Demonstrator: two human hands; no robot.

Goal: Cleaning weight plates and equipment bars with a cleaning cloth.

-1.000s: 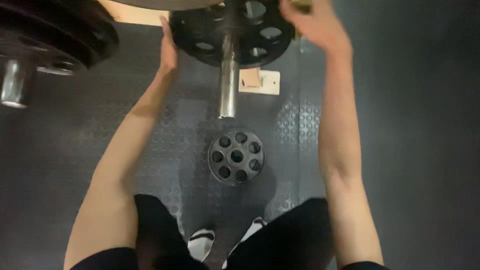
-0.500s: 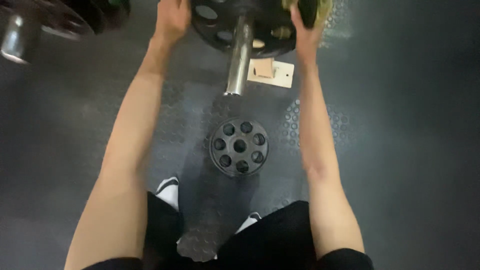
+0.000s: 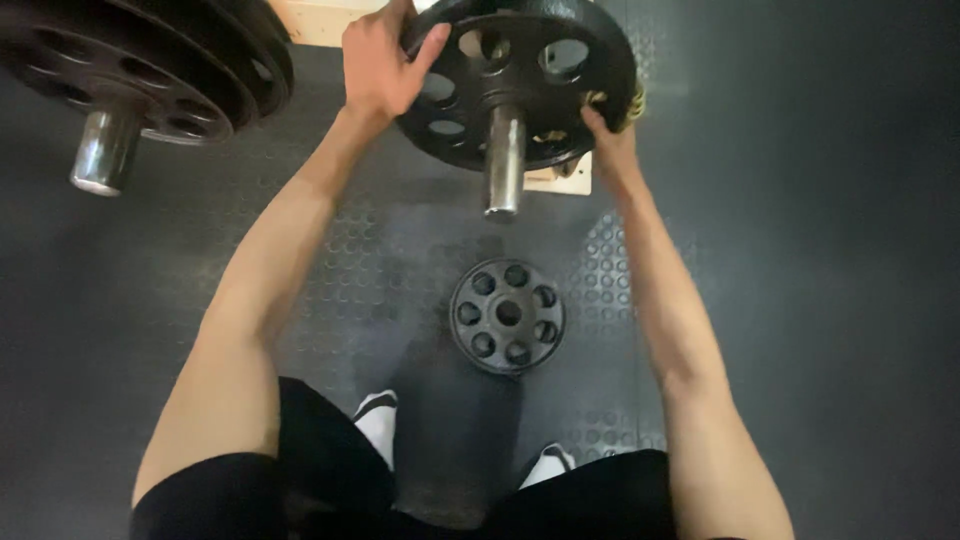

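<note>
Gripping the big black weight plate (image 3: 520, 85) on both sides, the person now has it near the end of the shiny steel bar sleeve (image 3: 504, 170). A moment ago the plate sat higher in the view and partly out of the picture; now almost the whole round plate shows, and less bar sticks out in front of it than before. That looks like the plate is sliding along the bar, but I cannot tell which way.

The plate is round, flat and dark, with a ring of big round holes around the middle. The bar goes right through its centre hole.

The left hand (image 3: 383, 62) is closed on the plate's left rim, thumb across the front. The right hand (image 3: 607, 135) is closed on the lower right rim.

On the bumpy rubber floor (image 3: 800, 300) below the bar lies a smaller black plate (image 3: 507, 315), flat, with small holes. At the upper left, more plates (image 3: 150, 70) sit on another bar end (image 3: 103, 150). A pale wooden block (image 3: 560, 178) peeks out behind the big plate.
</note>
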